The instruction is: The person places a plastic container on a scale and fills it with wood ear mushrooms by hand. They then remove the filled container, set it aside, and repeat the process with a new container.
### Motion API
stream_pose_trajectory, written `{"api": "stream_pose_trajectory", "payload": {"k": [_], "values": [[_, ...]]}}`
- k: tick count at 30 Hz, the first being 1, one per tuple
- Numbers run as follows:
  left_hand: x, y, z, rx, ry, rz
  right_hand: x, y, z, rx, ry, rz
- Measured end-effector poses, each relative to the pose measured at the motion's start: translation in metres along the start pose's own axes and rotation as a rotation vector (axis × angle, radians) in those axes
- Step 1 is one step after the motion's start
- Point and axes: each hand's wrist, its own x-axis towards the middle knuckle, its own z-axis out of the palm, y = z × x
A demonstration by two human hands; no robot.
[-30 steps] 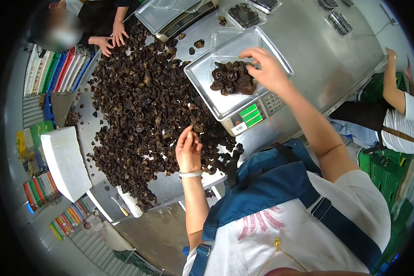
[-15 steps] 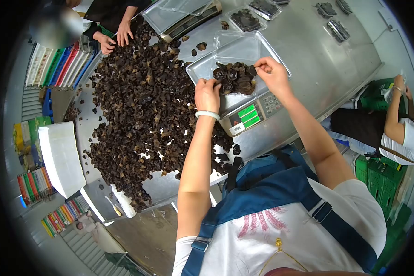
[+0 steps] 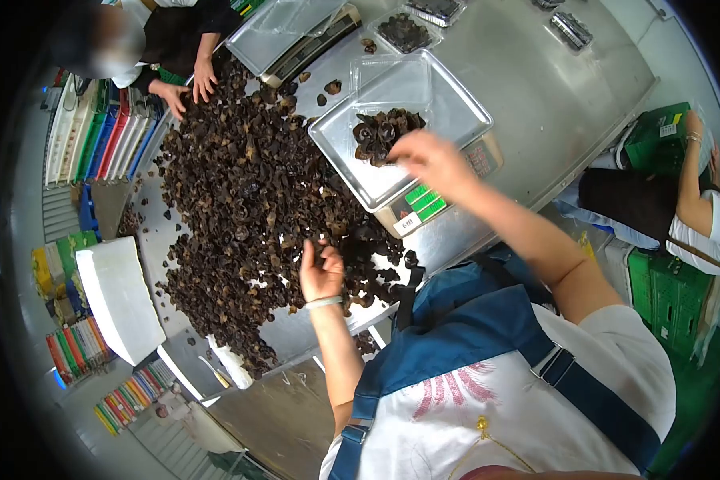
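Observation:
Above the near part of a heap of dark wood ear mushrooms (image 3: pixel 248 176) is my left hand (image 3: pixel 322 272), its fingers bent and apart from the thumb, no piece plainly held. My right hand (image 3: pixel 438 164), smeared by motion, reaches over the near right edge of a clear plastic clamshell box (image 3: pixel 390 78). Wood ear pieces (image 3: pixel 380 132) fill the box's near half, while its lid lies folded back. Under the box is a metal tray (image 3: pixel 466 112), resting on a scale (image 3: pixel 408 224) with a lit green display.
A co-worker's hands (image 3: pixel 186 92) touch the heap's far left edge. Another scale with a tray (image 3: pixel 276 36) stands at the back. Filled boxes (image 3: pixel 404 32) sit beyond my tray. Another person (image 3: pixel 688 192) is at right by green crates (image 3: pixel 668 296). A white foam box (image 3: pixel 120 300) is at left.
My left hand has left the box and moved down to the heap. My right hand has shifted left and lower across the box. The whole view has shifted slightly.

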Motion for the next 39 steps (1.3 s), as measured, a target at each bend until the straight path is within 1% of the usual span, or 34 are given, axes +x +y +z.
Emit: {"api": "stream_pose_trajectory", "payload": {"k": [1,2,3,4,6,7,10,11,12,14,15,16,17,18,19,20,21,22,24,25,26,27,28,30,31,32,33,34,35,36,37,38,39], "values": [[0.0,0.019,-0.013,0.133,0.085,0.173,0.007,0.019,-0.012,-0.034,0.047,0.112],[-0.006,0.024,-0.011,0.389,0.137,0.436,0.016,0.026,-0.027,-0.176,0.096,0.137],[-0.007,0.033,-0.015,0.554,0.196,0.573,0.023,0.022,-0.04,-0.244,0.049,0.212],[-0.007,0.041,-0.018,0.721,0.252,0.709,0.028,0.028,-0.038,-0.292,0.064,0.169],[-0.007,0.053,-0.024,0.719,0.316,0.748,0.033,0.048,-0.025,-0.386,0.1,0.088],[-0.007,0.053,-0.023,0.636,0.307,0.706,0.036,0.054,-0.016,-0.408,0.089,0.038],[-0.008,0.039,-0.01,0.537,0.13,0.473,0.044,0.058,-0.01,-0.327,-0.028,0.24],[-0.008,0.03,-0.005,0.509,0.084,0.424,0.044,0.055,-0.014,-0.289,0.069,0.208],[-0.009,0.016,0.005,0.508,0.07,0.378,0.045,0.042,-0.018,-0.214,0.135,0.227],[-0.005,-0.008,0.014,0.464,-0.048,0.259,0.039,0.013,-0.024,-0.07,0.271,0.268],[-0.005,-0.025,0.024,0.46,-0.07,0.207,0.031,-0.001,-0.015,0.043,0.275,0.24],[-0.005,-0.041,0.033,0.458,-0.092,0.152,0.021,-0.018,-0.004,0.145,0.161,0.271],[-0.002,-0.056,0.037,0.393,-0.081,0.101,0.011,-0.023,0.007,0.046,0.07,-0.046],[-0.003,-0.066,0.047,0.352,-0.145,0.001,-0.004,-0.043,0.021,-0.023,-0.023,-0.053],[0.001,-0.071,0.045,0.346,-0.149,-0.037,-0.016,-0.041,0.043,-0.043,-0.239,-0.099],[0.004,-0.075,0.042,0.34,-0.152,-0.074,-0.021,-0.047,0.049,-0.099,-0.294,-0.3],[0.002,-0.078,0.045,0.388,-0.087,-0.023,-0.024,-0.044,0.054,0.009,-0.297,-0.276],[0.004,-0.069,0.038,0.336,-0.113,-0.033,-0.027,-0.043,0.056,0.119,-0.302,-0.249],[0.008,-0.036,0.016,0.223,-0.161,-0.052,-0.023,-0.031,0.036,0.103,-0.193,-0.07],[0.002,-0.025,0.024,0.16,-0.109,0.032,-0.018,-0.024,0.018,0.067,-0.091,0.092],[-0.001,-0.007,0.026,0.147,-0.041,0.114,-0.014,-0.002,0.004,0.069,0.016,0.031],[0.0,0.014,0.022,0.239,0.031,0.228,-0.009,0.015,-0.009,0.218,0.071,0.217],[0.003,0.04,0.0,0.571,-0.062,0.418,-0.008,0.026,-0.027,0.143,0.143,0.309],[0.006,0.064,-0.006,1.476,0.341,0.701,-0.009,0.053,-0.049,0.068,0.196,0.37],[0.004,0.053,0.007,2.008,0.638,0.93,-0.008,0.056,-0.057,0.031,0.208,0.409],[0.0,0.042,0.019,2.525,0.976,1.147,-0.008,0.057,-0.062,-0.007,0.216,0.449],[0.01,0.048,0.027,2.408,0.764,1.181,-0.008,0.053,-0.063,-0.022,0.187,0.493],[0.02,0.037,0.046,2.226,0.491,1.182,-0.008,0.052,-0.058,-0.054,0.188,0.476],[0.038,0.024,0.062,1.975,0.262,1.101,-0.008,0.053,-0.049,-0.086,0.186,0.458],[0.055,0.004,0.077,1.88,0.103,1.08,-0.006,0.054,-0.041,-0.119,0.186,0.437],[0.069,-0.014,0.093,1.941,-0.052,1.089,-0.003,0.057,-0.03,-0.216,0.199,0.337],[0.078,-0.037,0.114,2.01,-0.167,1.096,0.0,0.06,-0.018,-0.314,0.214,0.239],[0.096,-0.052,0.125,2.017,-0.287,1.037,0.002,0.063,-0.008,-0.411,0.226,0.141]]}}
